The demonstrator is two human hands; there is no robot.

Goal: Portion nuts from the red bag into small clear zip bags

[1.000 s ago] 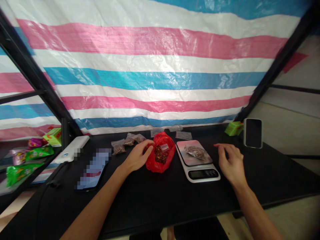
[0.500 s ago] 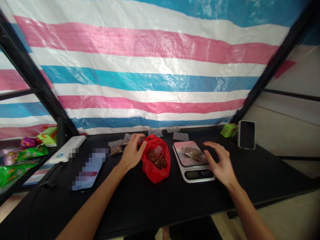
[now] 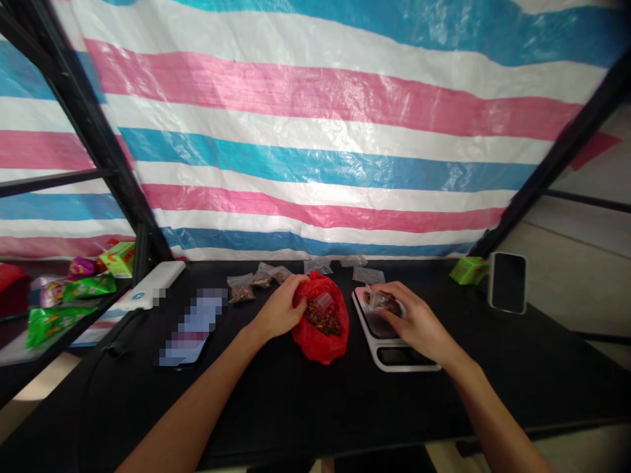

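1. Step in hand, my read: handling the filled clear bag (image 3: 387, 302) at the scale (image 3: 382, 327). Bag sits over the platform; can't tell if it's resting or lifted a touch.
2. R hand (image 3: 388, 303): thumb on near side, fingers on far side, closed on the bag w/ its clear end poking out to the left. Reads as a grip; far fingertips partly hidden.
3. L hand (image 3: 298, 297): at left rim of the red bag (image 3: 320, 351), fingers bent, thumb on the near side. Touching the rim; can't tell if it's actually pinched.
4. Next move, IMO: any lift calls for a light, even hold, straight up, w/o dragging on the platform. L hand steadying the red rim would help, as loose contents could spill.
5. Mat'ls: red bag = thin, crinkly, glossy film, mouth open, roughly oval. Inside: loose brown bits (image 3: 323, 320), coarse & irregular, plus a small clear plastic piece (image 3: 324, 302) on top.
6. Scale: flat, smooth platform, white rounded body, dark display (image 3: 401, 357); no legible readout.
7. Behind: filled baggies (image 3: 241, 290), lumpy; flat clear baggies (image 3: 369, 275), limp & shiny. Tabletop (image 3: 276, 414) matte black.
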